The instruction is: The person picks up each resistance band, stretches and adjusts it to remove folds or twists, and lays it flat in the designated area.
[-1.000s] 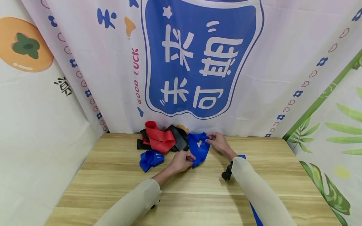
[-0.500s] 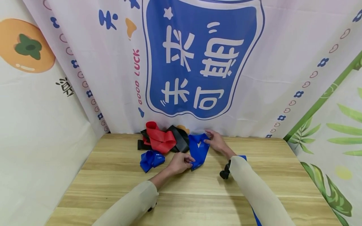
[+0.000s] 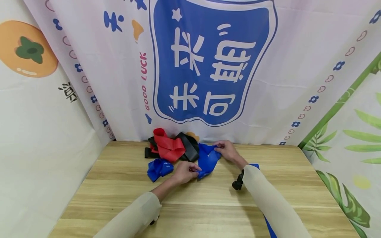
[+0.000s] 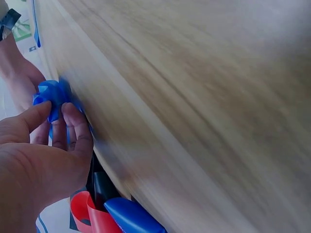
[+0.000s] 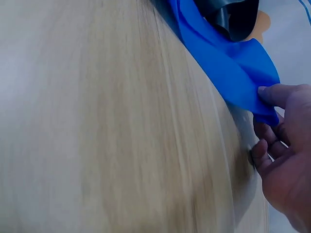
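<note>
Blue band [image 3: 207, 162] — both hands [image 3: 185, 172] [image 3: 228, 151], apparently

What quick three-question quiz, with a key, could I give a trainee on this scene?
1. True or false: the left hand and right hand hold the same blue resistance band.
2. What colour is the looped band overlapping the black bands? A green, B red, C yellow.
3. Fill in: in the head view, the folded blue band lies to the ____ of the held one.

Key: 1 true; 2 B; 3 left.
</note>
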`<state>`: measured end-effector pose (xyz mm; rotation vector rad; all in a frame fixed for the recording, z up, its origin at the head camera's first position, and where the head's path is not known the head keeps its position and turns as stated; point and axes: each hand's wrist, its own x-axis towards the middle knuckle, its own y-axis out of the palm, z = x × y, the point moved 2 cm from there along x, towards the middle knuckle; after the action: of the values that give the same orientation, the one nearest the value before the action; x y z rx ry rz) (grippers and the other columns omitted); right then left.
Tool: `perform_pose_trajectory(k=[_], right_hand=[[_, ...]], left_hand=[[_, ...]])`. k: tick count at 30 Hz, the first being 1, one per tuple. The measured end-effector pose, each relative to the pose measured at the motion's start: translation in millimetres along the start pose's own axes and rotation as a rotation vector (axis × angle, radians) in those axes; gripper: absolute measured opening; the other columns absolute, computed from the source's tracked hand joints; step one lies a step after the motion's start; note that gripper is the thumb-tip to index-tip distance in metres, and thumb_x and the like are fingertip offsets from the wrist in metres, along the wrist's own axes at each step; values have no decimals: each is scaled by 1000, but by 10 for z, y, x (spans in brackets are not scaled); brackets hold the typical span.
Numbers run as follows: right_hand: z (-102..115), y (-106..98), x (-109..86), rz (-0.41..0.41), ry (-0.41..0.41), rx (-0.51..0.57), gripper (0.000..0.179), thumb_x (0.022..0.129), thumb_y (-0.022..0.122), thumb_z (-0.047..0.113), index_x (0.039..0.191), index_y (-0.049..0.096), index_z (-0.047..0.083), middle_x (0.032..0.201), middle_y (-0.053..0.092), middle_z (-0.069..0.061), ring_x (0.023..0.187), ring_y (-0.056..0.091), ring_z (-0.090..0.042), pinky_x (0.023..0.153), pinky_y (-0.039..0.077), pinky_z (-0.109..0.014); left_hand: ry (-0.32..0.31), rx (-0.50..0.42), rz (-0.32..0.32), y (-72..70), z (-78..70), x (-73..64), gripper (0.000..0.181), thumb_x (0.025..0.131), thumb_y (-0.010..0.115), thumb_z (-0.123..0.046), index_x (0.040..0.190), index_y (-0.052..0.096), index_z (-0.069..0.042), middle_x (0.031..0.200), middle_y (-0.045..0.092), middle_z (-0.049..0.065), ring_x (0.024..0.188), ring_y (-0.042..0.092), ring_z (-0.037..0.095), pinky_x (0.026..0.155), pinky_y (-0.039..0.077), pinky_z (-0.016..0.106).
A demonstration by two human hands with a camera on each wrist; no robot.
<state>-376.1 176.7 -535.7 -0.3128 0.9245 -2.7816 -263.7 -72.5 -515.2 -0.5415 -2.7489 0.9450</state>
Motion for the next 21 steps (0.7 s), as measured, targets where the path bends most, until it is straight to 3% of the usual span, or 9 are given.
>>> perform_pose_trajectory(k=[4,11,15,21], right_hand=[[-24,-59,-50,-3,-3,39,18,100,71,6,115,81,6,110,79,-10,102,69,-26,89,55,-36],[-56,-153,-141,2,31,78,16,100,72,8,113,81,7,113,78,-11,105,70,-26,93,56,-38],[-78,-199,-179,14,54,94,16,100,72,9,113,80,6,112,78,-10,97,69,-19,86,55,-30],[-79,-289,-225,30,90,146,17,101,68,5,115,77,0,102,76,-13,76,60,-16,66,50,-25]], left_hand=[[-25,-89,-13,-38,17,-45,11,92,77,2,101,82,-3,91,76,6,77,71,18,71,62,29],[-161,-335,-10,-84,54,-101,18,93,73,7,109,80,1,94,71,11,78,75,24,74,66,38],[-196,-417,-11,-106,69,-117,21,92,71,9,111,78,4,95,69,13,78,75,24,75,66,39],[-211,-436,-7,-150,116,-162,21,92,69,12,111,77,6,95,66,13,76,75,22,74,66,39]])
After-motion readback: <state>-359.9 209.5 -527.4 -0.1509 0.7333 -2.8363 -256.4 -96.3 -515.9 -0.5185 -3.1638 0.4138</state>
